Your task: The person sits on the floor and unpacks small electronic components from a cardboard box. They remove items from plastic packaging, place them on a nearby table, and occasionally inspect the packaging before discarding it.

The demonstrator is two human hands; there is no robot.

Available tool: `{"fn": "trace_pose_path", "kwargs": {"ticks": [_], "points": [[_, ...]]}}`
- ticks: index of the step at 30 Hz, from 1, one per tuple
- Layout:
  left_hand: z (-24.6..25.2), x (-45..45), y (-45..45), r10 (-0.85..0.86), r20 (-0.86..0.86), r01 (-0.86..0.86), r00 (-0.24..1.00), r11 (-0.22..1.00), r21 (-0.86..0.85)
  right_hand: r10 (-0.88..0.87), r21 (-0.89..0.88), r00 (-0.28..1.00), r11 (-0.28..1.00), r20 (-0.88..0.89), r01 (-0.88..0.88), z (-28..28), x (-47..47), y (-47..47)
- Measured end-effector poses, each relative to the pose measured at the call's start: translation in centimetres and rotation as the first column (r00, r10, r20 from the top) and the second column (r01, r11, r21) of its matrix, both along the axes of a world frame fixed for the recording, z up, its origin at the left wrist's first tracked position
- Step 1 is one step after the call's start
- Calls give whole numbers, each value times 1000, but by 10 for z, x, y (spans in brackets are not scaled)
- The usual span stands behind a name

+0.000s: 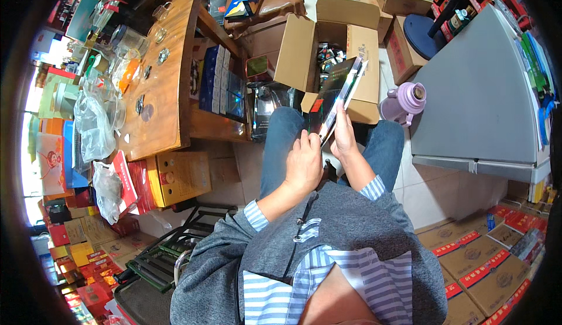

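Note:
A flat, glossy black box (331, 88) with a silvery side stands tilted above my lap. My right hand (344, 134) holds it by the silvery side. At its lower end, the curled fingers of my left hand (304, 160) grip the edge nearest me. The far end of the black box overlaps an open cardboard carton (366, 79) on the floor in front of my knees. Inside the carton lie several small shiny packets (327, 57), partly hidden behind the black box. The carton's flaps are folded outward.
A wooden table (164, 88) with glass jars stands left, dark blue boxes (213, 79) on its lower shelf. Right of the carton are a lilac thermos flask (404, 101) and a grey refrigerator (474, 92). A folded metal trolley (162, 246) is behind left; sealed cartons (470, 259) lie behind right.

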State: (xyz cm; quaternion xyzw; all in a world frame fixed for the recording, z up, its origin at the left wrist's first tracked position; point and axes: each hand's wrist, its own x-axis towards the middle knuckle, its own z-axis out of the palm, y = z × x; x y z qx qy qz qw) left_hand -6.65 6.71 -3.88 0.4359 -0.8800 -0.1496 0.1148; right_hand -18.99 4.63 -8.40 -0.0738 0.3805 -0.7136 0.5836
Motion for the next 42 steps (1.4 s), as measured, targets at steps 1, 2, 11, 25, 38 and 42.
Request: {"fn": "trace_pose_path", "kwargs": {"ticks": [1, 2, 11, 25, 38, 42], "points": [[-2, -1, 4, 0, 33, 1, 999, 999, -34, 33, 49, 998, 998, 55, -36, -3, -2, 5], [-4, -1, 7, -1, 66, 5, 998, 998, -69, -1, -31, 997, 1000, 79, 4, -6, 0, 8], [18, 10, 23, -169, -78, 169, 982, 986, -18, 95, -194, 967, 980, 235, -49, 11, -12, 15], [17, 46, -8, 389, -600, 86, 699, 787, 611, 241, -202, 938, 960, 248, -193, 22, -30, 23], [17, 48, -6, 413, -603, 110, 682, 758, 643, 216, -196, 950, 965, 226, -173, 25, -28, 24], [16, 47, -8, 414, -628, 157, 659, 741, 653, 196, -169, 959, 972, 206, -162, 32, -26, 25]]}}
